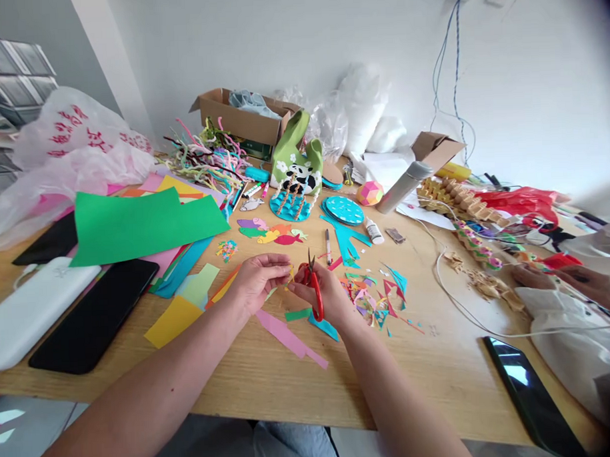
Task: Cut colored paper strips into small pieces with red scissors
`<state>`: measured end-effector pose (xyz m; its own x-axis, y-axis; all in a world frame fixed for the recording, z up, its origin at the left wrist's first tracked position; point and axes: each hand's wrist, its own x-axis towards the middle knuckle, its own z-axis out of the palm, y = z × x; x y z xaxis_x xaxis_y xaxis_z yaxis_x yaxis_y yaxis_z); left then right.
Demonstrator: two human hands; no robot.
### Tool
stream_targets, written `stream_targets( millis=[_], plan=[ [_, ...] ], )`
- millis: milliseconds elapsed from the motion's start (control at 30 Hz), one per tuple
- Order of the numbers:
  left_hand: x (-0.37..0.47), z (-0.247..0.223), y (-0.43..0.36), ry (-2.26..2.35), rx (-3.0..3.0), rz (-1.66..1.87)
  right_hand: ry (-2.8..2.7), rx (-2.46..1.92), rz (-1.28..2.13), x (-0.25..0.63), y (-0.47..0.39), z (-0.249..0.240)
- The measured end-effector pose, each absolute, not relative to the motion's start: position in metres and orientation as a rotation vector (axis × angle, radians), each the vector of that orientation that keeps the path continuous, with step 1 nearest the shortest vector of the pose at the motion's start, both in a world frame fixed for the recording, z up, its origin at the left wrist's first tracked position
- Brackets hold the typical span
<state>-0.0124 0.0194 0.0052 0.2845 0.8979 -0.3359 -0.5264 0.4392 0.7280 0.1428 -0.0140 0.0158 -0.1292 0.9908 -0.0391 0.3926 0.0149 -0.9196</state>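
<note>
Red-handled scissors (316,291) rest in my right hand (327,294), their dark blades pointing away from me. My left hand (261,280) pinches a small yellow paper piece (290,275), and the fingertips of my right hand meet it from the other side. Just beyond my hands lie colourful paper fish (270,233) and a little heap of tiny paper bits (227,250). Paper scraps (370,296) are scattered to the right of my right hand. A pink strip (289,336) lies below my hands.
Green paper (139,227) tops a stack at left, beside a black phone (95,319) and a white power bank (38,311). Behind stand a panda bag (297,165), cardboard box (251,120) and grey bottle (406,187). Another person's hands (582,282) are at right, above a phone (531,394).
</note>
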Motion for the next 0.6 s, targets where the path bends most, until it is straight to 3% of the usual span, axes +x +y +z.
stream_targets(
  millis=[600],
  plan=[
    [-0.012, 0.009, 0.014, 0.8, 0.718, 0.882, -1.25, -1.359, 0.924, 0.153, -0.017, 0.011]
  ],
)
